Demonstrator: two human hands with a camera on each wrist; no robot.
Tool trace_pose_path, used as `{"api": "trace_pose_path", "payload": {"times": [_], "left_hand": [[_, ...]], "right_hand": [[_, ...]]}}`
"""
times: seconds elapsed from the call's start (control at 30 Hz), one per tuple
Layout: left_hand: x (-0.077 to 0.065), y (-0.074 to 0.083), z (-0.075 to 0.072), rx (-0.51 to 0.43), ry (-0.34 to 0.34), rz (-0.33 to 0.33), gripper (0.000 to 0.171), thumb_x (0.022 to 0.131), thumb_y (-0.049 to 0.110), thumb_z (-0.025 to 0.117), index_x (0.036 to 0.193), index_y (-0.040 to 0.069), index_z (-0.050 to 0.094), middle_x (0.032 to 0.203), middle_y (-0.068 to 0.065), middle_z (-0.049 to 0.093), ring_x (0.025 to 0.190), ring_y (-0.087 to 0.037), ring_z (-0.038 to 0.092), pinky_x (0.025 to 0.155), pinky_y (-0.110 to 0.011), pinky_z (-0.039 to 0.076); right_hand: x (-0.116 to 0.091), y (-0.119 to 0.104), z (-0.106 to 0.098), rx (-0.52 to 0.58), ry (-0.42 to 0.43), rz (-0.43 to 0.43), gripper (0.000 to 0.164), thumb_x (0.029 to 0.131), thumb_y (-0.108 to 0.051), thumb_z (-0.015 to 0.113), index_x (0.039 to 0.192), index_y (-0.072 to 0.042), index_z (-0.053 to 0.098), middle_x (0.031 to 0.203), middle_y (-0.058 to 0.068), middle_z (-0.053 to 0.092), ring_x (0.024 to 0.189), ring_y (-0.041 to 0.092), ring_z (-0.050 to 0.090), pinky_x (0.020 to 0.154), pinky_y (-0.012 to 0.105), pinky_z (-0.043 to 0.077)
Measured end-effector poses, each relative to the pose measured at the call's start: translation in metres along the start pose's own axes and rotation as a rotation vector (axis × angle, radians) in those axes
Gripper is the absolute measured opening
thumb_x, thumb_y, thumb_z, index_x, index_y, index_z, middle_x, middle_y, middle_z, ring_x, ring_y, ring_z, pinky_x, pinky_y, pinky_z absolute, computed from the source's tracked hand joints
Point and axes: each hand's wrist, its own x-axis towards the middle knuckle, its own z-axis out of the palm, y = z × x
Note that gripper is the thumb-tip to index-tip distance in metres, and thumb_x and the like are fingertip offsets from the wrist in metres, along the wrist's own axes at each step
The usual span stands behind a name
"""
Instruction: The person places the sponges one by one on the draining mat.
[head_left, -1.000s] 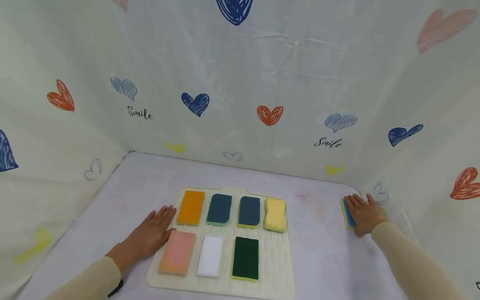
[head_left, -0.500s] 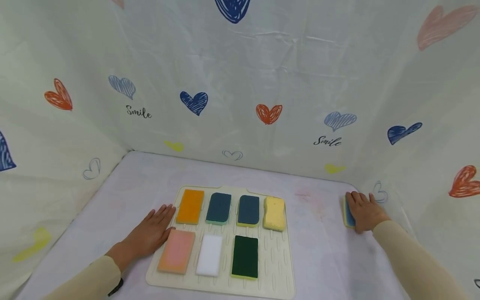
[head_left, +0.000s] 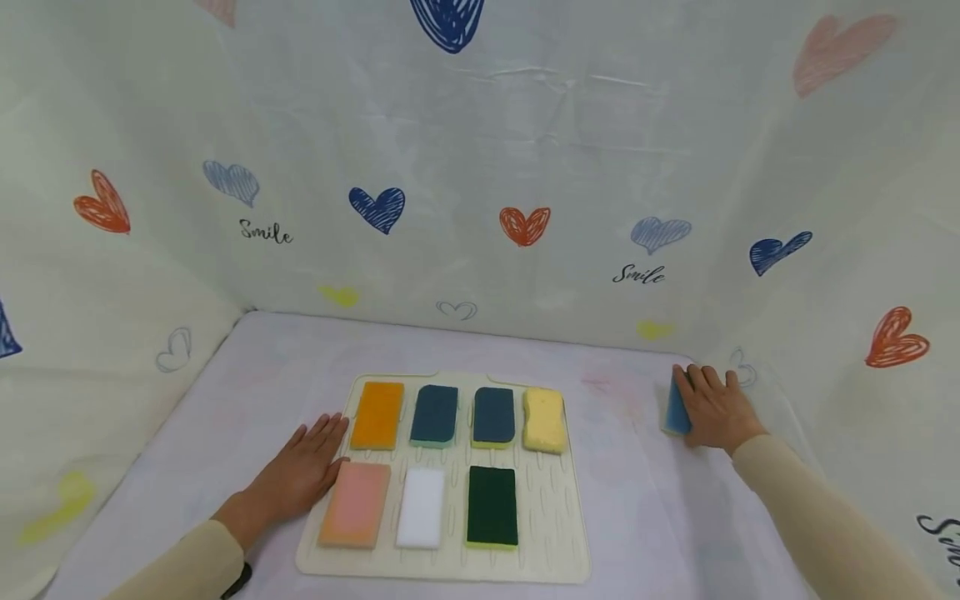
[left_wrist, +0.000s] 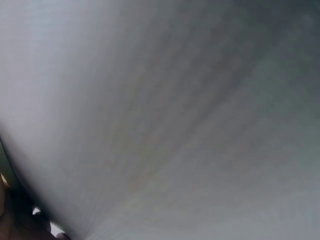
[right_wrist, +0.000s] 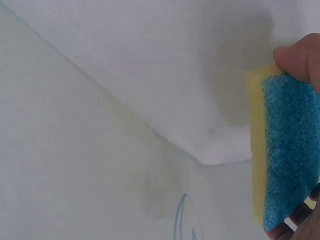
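Observation:
At the right end of the table, my right hand (head_left: 722,410) grips a blue and yellow scouring sponge (head_left: 677,412). In the right wrist view the thumb holds one end of that sponge (right_wrist: 291,150) and the fingertips the other; its shadow falls on the white cloth apart from it. My left hand (head_left: 300,467) lies with straight fingers at the left edge of a cream ridged mat (head_left: 551,517), near a pink sponge (head_left: 356,505) and an orange one (head_left: 377,415). The left wrist view is a grey blur, with a dark bit of hand at its lower left corner.
Also on the mat are two dark blue sponges (head_left: 434,414) (head_left: 494,414), a yellow wavy sponge (head_left: 544,420), a white sponge (head_left: 421,507) and a dark green scouring sponge (head_left: 492,506). A white curtain with hearts (head_left: 525,227) hangs behind the table and along both sides.
My right hand has closed its grip on the blue and yellow sponge and raised it, shifting slightly left. My left hand stays in place. The head view has turned slightly.

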Motion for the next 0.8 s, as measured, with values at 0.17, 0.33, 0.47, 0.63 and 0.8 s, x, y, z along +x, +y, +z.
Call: {"api": "trace_pose_path", "payload": {"times": [0.17, 0.33, 0.47, 0.63, 0.8], "left_hand": [[0.001, -0.001, 0.005, -0.012, 0.014, 0.014, 0.068, 0.113, 0.043, 0.047, 0.155, -0.009, 0.042, 0.157, -0.031, 0.048, 0.145, -0.052, 0.045, 0.114, -0.071, 0.036], [0.002, -0.001, 0.005, -0.007, -0.021, -0.009, 0.067, 0.11, 0.037, 0.054, 0.157, -0.01, 0.04, 0.16, -0.03, 0.045, 0.149, -0.051, 0.042, 0.118, -0.071, 0.034], [0.002, 0.0, 0.003, -0.005, -0.058, -0.032, 0.067, 0.108, 0.03, 0.06, 0.157, -0.01, 0.039, 0.161, -0.03, 0.044, 0.15, -0.051, 0.04, 0.119, -0.071, 0.032], [0.002, 0.004, 0.0, 0.01, -0.088, -0.041, 0.067, 0.108, 0.03, 0.06, 0.158, -0.01, 0.038, 0.162, -0.03, 0.043, 0.151, -0.05, 0.039, 0.12, -0.07, 0.031], [0.003, 0.007, -0.003, 0.005, -0.096, -0.045, 0.068, 0.107, 0.029, 0.06, 0.158, -0.01, 0.038, 0.162, -0.03, 0.042, 0.151, -0.05, 0.038, 0.121, -0.07, 0.03]], "right_hand": [[-0.001, -0.009, -0.013, -0.024, 0.008, 0.005, 0.112, 0.067, -0.039, 0.088, 0.154, 0.01, 0.037, 0.145, 0.032, 0.049, 0.127, 0.05, 0.047, 0.101, 0.073, 0.043], [0.0, -0.026, -0.032, -0.06, 0.019, -0.01, 0.117, 0.066, -0.044, 0.092, 0.153, 0.013, 0.037, 0.144, 0.03, 0.05, 0.126, 0.046, 0.047, 0.101, 0.062, 0.045], [0.002, -0.041, -0.048, -0.073, -0.01, -0.012, 0.118, 0.067, -0.05, 0.092, 0.153, 0.011, 0.039, 0.148, 0.028, 0.05, 0.13, 0.045, 0.046, 0.107, 0.062, 0.044], [0.001, -0.057, -0.064, -0.077, -0.005, -0.029, 0.116, 0.068, -0.054, 0.089, 0.153, 0.008, 0.042, 0.149, 0.026, 0.052, 0.131, 0.043, 0.047, 0.109, 0.06, 0.043], [-0.003, -0.071, -0.079, -0.1, 0.019, -0.068, 0.112, 0.07, -0.055, 0.086, 0.153, 0.007, 0.043, 0.15, 0.024, 0.052, 0.133, 0.041, 0.048, 0.109, 0.058, 0.043]]}}
